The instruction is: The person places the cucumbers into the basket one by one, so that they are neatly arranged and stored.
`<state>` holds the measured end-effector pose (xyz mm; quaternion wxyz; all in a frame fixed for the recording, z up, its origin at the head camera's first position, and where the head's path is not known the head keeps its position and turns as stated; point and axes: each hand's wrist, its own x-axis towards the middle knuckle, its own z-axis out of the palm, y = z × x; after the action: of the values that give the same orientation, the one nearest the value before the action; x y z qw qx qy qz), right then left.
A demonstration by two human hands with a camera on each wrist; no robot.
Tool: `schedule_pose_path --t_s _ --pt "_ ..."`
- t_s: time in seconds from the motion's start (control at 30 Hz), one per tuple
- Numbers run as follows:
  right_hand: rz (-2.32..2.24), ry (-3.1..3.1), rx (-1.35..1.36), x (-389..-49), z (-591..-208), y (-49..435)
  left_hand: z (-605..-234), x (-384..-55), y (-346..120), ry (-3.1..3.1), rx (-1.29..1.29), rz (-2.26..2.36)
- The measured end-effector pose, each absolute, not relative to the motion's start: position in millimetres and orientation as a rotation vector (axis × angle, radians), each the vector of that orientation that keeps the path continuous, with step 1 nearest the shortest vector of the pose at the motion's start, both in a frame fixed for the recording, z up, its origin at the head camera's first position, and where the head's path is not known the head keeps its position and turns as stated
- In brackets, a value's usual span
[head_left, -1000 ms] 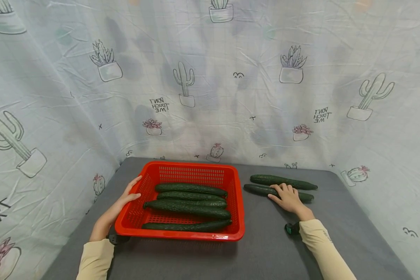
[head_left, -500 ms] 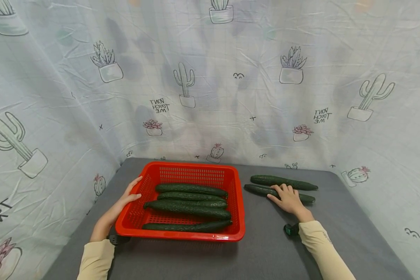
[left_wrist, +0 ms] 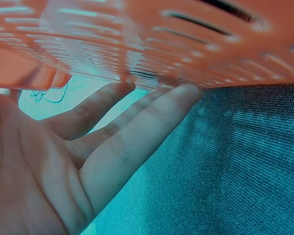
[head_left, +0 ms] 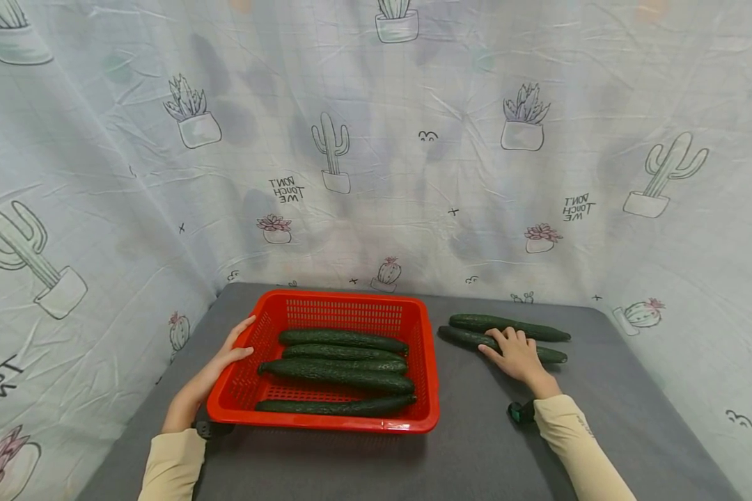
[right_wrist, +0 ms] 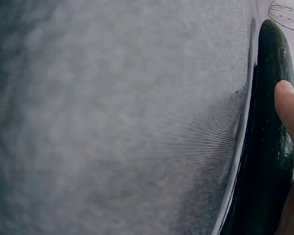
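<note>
My left hand [head_left: 216,363] holds the left rim of a red plastic basket [head_left: 431,376], its thumb over the edge. In the left wrist view, straight fingers [left_wrist: 137,137] touch the basket's slotted outer side from below. Several dark green cucumbers [head_left: 345,374] lie crosswise inside the basket. To the right of it, my right hand [head_left: 517,356] grips a cucumber [head_left: 460,337] from above, with thumb and fingers round its middle. The right wrist view shows my thumb [right_wrist: 286,100] against this cucumber's dark skin. Just behind lies another cucumber [head_left: 507,324], close alongside.
Both the basket and the loose cucumbers are on a grey cloth-covered table [head_left: 476,445]. A pale curtain [head_left: 388,195] with printed cactus pots hangs close behind the table's back edge and along both sides. Each wrist carries a small dark device.
The cucumber under my right hand has turned slightly, its left end moving back toward the other cucumber. My left hand and the basket stay in place.
</note>
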<state>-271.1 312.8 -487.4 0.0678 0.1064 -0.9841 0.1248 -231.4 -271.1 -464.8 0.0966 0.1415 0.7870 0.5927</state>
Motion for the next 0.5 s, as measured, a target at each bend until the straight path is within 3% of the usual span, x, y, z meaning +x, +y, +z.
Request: schedule_pose_path --t_s 0.5 --pt "0.361 -3.002 0.252 -275.5 -464.7 309.3 -462.9 -230.4 -271.1 2.291 0.417 1.778"
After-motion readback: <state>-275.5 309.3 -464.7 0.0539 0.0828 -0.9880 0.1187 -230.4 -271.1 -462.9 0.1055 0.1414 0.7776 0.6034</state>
